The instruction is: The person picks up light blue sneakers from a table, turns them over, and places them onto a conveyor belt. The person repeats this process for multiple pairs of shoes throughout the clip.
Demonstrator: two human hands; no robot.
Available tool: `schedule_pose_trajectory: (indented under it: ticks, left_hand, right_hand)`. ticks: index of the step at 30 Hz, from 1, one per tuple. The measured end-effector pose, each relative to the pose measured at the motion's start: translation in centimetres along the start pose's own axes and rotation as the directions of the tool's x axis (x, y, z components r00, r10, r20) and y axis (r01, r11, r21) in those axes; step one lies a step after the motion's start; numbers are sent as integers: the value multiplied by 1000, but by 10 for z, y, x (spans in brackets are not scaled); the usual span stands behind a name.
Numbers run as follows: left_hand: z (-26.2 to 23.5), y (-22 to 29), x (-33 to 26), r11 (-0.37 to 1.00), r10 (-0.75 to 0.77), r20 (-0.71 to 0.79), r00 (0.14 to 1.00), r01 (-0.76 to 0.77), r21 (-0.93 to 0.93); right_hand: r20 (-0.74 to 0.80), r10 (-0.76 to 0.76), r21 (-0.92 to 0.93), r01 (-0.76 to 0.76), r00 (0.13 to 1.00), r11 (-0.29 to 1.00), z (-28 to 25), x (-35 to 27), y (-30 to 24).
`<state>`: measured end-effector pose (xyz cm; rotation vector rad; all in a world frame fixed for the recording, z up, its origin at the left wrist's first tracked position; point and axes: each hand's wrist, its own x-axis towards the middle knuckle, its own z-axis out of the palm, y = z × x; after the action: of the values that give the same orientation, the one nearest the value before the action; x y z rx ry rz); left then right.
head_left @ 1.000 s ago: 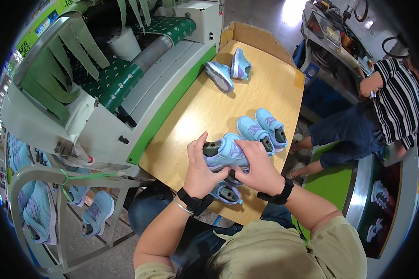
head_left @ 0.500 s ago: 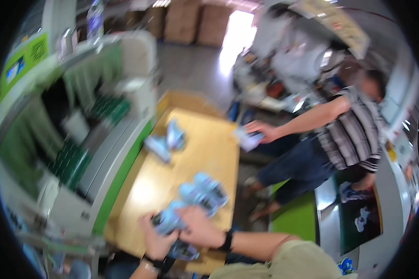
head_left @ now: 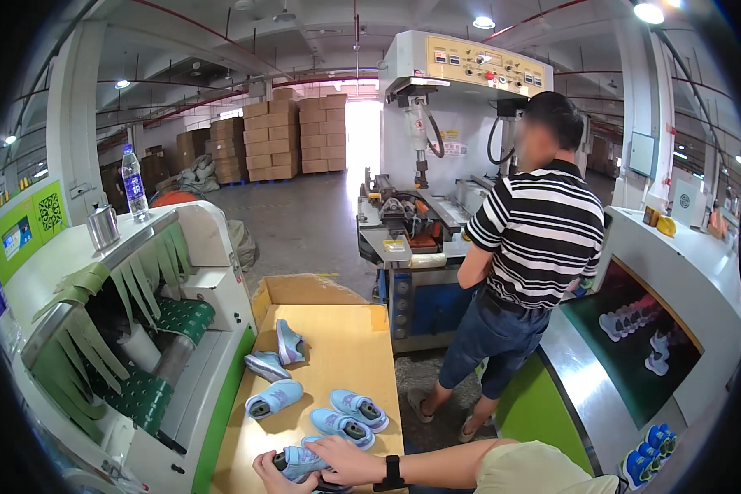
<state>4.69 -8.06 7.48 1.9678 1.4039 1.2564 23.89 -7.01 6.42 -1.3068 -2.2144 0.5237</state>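
Both hands on one light-blue sneaker (head_left: 298,462), held over the near end of the wooden bench (head_left: 346,350), low in frame. Left hand (head_left: 273,474) has its fingers wrapped on the heel-opening end, where a dark insert shows. Right hand (head_left: 347,461) lies over the other end, fingers bent down and pressing on the upper; fingertips partly hidden, can't tell exact contact. Black wristband (head_left: 392,471) on the right wrist. Another shoe shows in part under the hands, too cropped to detail.

Rest of bench: light-blue pair (head_left: 350,418) just beyond the hands, upright side by side, dark inserts in the openings. Single light-blue sneaker (head_left: 275,398) upright to the left of the pair. Behind it two more, (head_left: 265,365) and (head_left: 290,342), close together, both look tipped on their sides. Cardboard panel (head_left: 311,289) at the far end.

Left of bench: conveyor machine (head_left: 216,221), green belt, hanging strips, bottle and metal cup on top. Right: co-worker in striped shirt (head_left: 545,235), back to camera, at a machine with a control panel (head_left: 487,62). Stacked cartons (head_left: 272,140) at the back.
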Motion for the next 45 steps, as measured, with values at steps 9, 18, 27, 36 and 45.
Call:
schedule_pose_trajectory:
  ticks: [9,18,27,36,45]
  left_hand:
    - [8,3,-6,998,-66,-27,997,66,6]
    - [4,-5,-8,999,-32,-9,999,32,18]
    - [8,-29,-8,997,-37,34,999,34,76]
    - [6,-19,-6,994,-57,32,998,54,94]
    - [12,-21,-8,989,-96,1,995,96,111]
  right_hand:
    - [-57,20,-66,-24,998,997,1,-3,-9]
    - [-11,-64,-61,63,998,996,3,3,-1]
    - [79,-124,-52,128,989,990,-9,2,9]
    - [59,-98,-81,103,993,991,-11,0,1]
    - [2,-120,-122,120,993,985,-8,2,-1]
